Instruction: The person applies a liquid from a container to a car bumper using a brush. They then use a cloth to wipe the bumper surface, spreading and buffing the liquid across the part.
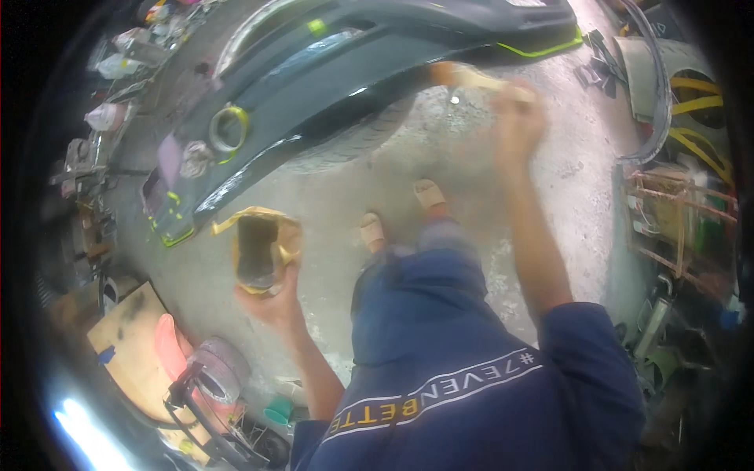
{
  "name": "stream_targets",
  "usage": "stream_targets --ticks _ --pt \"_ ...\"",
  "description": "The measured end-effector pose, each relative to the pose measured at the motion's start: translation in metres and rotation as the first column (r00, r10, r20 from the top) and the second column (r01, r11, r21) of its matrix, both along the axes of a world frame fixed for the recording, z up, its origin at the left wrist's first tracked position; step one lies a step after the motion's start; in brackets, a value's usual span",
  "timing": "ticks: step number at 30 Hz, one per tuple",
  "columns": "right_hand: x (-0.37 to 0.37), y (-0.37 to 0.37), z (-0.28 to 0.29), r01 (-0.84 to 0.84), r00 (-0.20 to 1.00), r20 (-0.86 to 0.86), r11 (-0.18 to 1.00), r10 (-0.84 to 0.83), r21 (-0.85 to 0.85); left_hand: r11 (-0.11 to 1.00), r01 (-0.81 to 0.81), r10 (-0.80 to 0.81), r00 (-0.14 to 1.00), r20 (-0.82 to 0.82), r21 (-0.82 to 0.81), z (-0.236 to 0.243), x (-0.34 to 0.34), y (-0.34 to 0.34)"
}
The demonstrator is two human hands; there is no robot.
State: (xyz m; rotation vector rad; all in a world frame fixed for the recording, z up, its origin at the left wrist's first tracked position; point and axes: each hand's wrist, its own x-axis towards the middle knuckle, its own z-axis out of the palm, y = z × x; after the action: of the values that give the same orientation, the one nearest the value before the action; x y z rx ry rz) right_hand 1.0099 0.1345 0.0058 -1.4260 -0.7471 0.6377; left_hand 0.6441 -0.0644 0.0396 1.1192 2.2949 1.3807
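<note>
A long dark car bumper (314,102), wet and glossy along its lower edge, stretches across the far side, with strips of yellow-green tape on parts of it. My right hand (518,118) is closed round the pale handle of a paintbrush (471,77). The brush's orange-brown end meets or nearly meets the bumper's lower edge; motion blur hides which. At the left, my left hand (271,304) grips a cut-open yellowish container (290,235) from below and the side. Something dark, seemingly liquid, shows inside it.
A roll of tape (243,122) and a crumpled grey wad (196,159) rest on the bumper's left part. Cluttered tools and containers line the left side. A rusty metal frame (679,228) stands at the right. At lower left are a wooden board (129,345) and a green cup (278,410).
</note>
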Motion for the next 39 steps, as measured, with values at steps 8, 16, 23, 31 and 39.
stream_targets --ticks 8,16,23,31,39 --pt "-0.072 -0.003 -0.024 -0.001 0.471 0.785 0.89 -0.401 0.455 1.0 0.027 -0.027 0.999 0.028 -0.007 -0.009 -0.087 -0.038" --pt "-0.328 -0.096 -0.025 -0.453 0.616 0.785 0.844 0.064 0.287 0.997 -0.068 0.066 0.996 -0.053 -0.046 -0.018 -0.186 -0.09" --pt "-0.468 -0.143 -0.015 -0.735 0.634 0.558 0.641 0.535 0.221 0.992 -0.096 0.088 0.99 -0.106 -0.076 -0.02 -0.23 -0.112" --pt "-0.374 -0.093 -0.007 -0.298 0.95 0.102 0.954 0.295 0.018 0.982 -0.161 0.173 0.976 0.135 -0.097 -0.026 -0.244 -0.132" --pt "-0.357 -0.126 0.022 -0.293 0.922 0.288 0.953 0.259 0.082 0.983 -0.144 0.15 0.988 0.046 -0.113 -0.042 -0.257 -0.138"
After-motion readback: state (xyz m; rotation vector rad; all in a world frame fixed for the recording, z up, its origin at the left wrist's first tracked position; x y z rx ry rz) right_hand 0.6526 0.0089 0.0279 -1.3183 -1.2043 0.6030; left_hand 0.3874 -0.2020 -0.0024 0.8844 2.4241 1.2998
